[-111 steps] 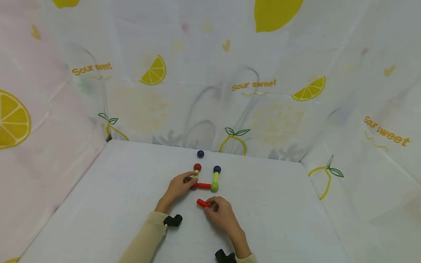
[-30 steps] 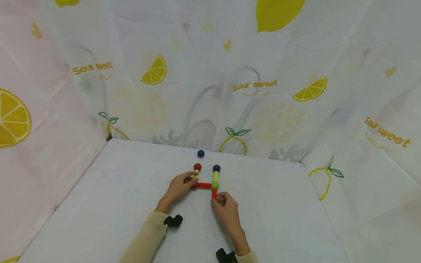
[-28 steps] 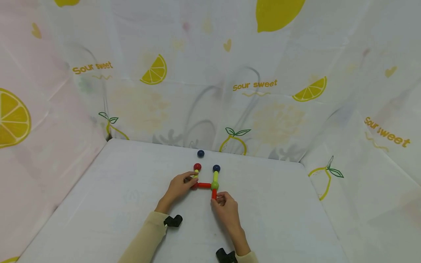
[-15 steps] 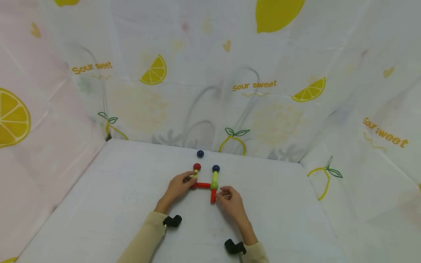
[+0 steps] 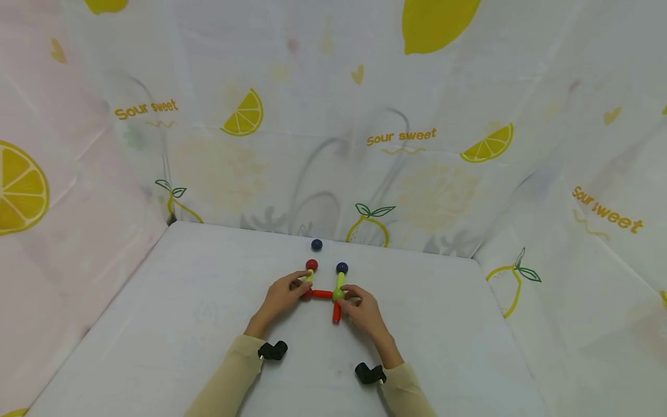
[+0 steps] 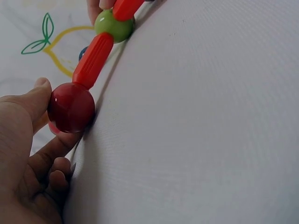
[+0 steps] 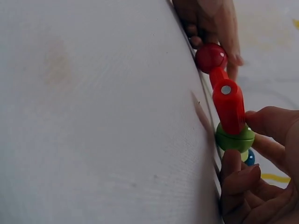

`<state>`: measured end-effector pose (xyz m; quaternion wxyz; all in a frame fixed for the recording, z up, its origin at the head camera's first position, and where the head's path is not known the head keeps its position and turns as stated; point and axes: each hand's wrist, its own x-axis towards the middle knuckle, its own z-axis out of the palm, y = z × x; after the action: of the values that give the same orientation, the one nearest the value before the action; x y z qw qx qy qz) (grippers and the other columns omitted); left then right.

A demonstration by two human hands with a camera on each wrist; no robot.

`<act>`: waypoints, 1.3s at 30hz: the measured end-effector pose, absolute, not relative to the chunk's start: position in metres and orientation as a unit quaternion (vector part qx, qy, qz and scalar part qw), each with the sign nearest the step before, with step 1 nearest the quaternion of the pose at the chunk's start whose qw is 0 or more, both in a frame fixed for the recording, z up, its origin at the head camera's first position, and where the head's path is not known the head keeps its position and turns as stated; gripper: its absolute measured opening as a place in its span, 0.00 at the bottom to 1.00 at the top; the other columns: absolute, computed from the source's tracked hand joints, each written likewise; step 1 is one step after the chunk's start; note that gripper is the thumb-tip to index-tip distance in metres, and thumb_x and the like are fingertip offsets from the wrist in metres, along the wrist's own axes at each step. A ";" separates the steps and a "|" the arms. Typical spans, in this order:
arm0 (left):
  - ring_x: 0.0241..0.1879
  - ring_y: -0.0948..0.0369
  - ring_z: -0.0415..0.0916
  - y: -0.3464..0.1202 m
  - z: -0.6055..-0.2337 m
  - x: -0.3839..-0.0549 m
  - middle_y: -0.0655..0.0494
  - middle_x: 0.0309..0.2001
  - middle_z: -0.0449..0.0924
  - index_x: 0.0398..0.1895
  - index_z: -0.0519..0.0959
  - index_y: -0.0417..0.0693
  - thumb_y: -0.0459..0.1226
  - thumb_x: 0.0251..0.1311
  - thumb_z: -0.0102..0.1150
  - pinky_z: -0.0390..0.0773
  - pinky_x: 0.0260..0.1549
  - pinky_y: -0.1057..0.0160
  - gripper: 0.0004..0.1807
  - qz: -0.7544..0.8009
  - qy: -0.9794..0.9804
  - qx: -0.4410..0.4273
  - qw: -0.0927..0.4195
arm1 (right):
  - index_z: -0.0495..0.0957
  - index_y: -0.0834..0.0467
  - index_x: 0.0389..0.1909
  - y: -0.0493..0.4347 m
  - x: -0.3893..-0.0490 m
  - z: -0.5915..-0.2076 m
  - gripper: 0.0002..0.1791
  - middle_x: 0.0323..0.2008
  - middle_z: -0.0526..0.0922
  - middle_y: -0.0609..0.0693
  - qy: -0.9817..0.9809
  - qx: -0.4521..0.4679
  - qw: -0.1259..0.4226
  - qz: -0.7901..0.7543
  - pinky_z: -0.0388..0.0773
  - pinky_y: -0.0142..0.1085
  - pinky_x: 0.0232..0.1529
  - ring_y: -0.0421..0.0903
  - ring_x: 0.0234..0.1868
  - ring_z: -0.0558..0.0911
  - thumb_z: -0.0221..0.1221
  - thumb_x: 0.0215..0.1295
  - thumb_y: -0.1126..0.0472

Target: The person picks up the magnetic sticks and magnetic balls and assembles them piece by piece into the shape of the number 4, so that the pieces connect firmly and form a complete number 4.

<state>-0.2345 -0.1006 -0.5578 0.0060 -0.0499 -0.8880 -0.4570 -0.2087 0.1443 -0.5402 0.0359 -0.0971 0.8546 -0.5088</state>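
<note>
A magnetic stick-and-ball frame lies on the white table. My left hand (image 5: pixel 283 294) holds its near-left red ball (image 6: pixel 71 108) between thumb and fingers. From that ball a red rod (image 5: pixel 323 294) runs to a green ball (image 7: pixel 233 138), which my right hand (image 5: pixel 362 310) pinches. Another red rod (image 7: pixel 230 108) sticks out of the green ball towards me, a silvery disc in its free end. Yellow-green rods lead away from both balls: one (image 5: pixel 341 281) ends in a dark blue ball (image 5: pixel 341 267), the other, partly hidden by left fingers, in a second red ball (image 5: pixel 311 264).
A loose dark blue ball (image 5: pixel 316 245) lies behind the frame, close to the table's back edge. Lemon-printed cloth (image 5: pixel 292 174) stands behind and on both sides of the white table (image 5: pixel 438 336). Each wrist carries a black camera mount (image 5: pixel 273 350).
The right hand brought the second red rod to the green ball, where it attached. It then let go of the rod and took the green ball. The left hand stayed put.
</note>
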 end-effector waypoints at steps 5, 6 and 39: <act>0.40 0.58 0.78 -0.100 -0.556 -0.234 0.52 0.42 0.87 0.63 0.82 0.54 0.47 0.69 0.64 0.76 0.47 0.55 0.21 -0.458 -0.888 -0.051 0.008 | 0.82 0.57 0.53 0.142 -0.213 -0.540 0.15 0.46 0.86 0.59 0.862 -0.099 0.027 -0.496 0.80 0.32 0.31 0.45 0.34 0.81 0.65 0.68 0.58; 0.40 0.58 0.78 -0.100 -0.556 -0.234 0.52 0.42 0.87 0.63 0.82 0.54 0.47 0.69 0.64 0.77 0.46 0.55 0.21 -0.457 -0.888 -0.050 0.008 | 0.82 0.57 0.53 0.142 -0.213 -0.540 0.14 0.46 0.86 0.60 0.861 -0.099 0.028 -0.498 0.80 0.32 0.30 0.45 0.34 0.81 0.65 0.68 0.58; 0.43 0.51 0.82 -0.123 -0.504 -0.275 0.39 0.57 0.81 0.72 0.71 0.45 0.45 0.70 0.64 0.84 0.43 0.55 0.31 -0.407 -0.902 -0.146 -0.019 | 0.83 0.57 0.52 0.146 -0.221 -0.544 0.14 0.47 0.86 0.59 0.858 -0.103 0.046 -0.501 0.79 0.31 0.33 0.46 0.39 0.81 0.65 0.68 0.58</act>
<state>-0.2749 -0.1228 -0.5040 -0.0186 -0.1455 -0.9018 -0.4065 -0.2211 0.1465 -0.5439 0.0456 -0.1029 0.8578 -0.5014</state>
